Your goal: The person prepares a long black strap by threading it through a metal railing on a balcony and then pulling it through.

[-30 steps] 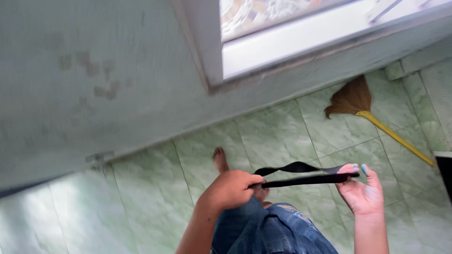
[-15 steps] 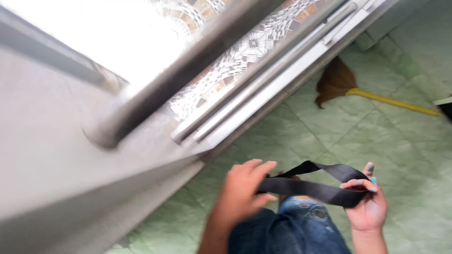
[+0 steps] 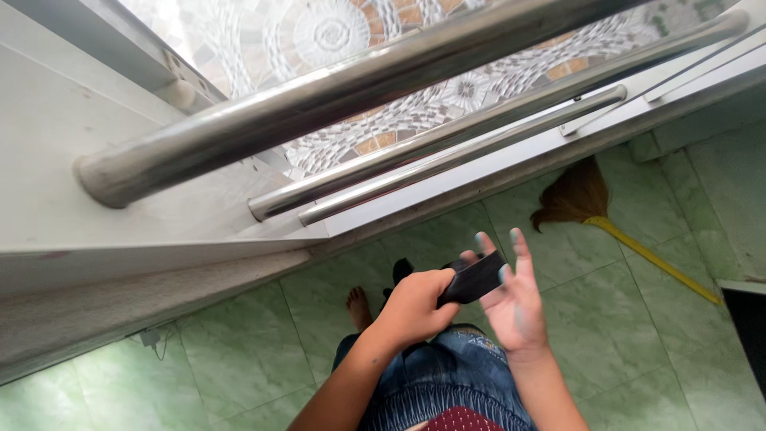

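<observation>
Folding a black strap [image 3: 476, 277] by the railing [image 3: 335, 88]

Left hand [image 3: 415, 307] is pinching it shut; right hand [image 3: 515, 299], fingers spread open, is steadying the far end.

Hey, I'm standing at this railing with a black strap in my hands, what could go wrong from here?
The left hand pinches the black strap while the right hand is spread open against it, so it may slip and drop to the green tile floor. The metal rails have open gaps, so a loose strap held higher might fall through. The broom lies on the floor close to the bare foot, a possible trip.
</observation>
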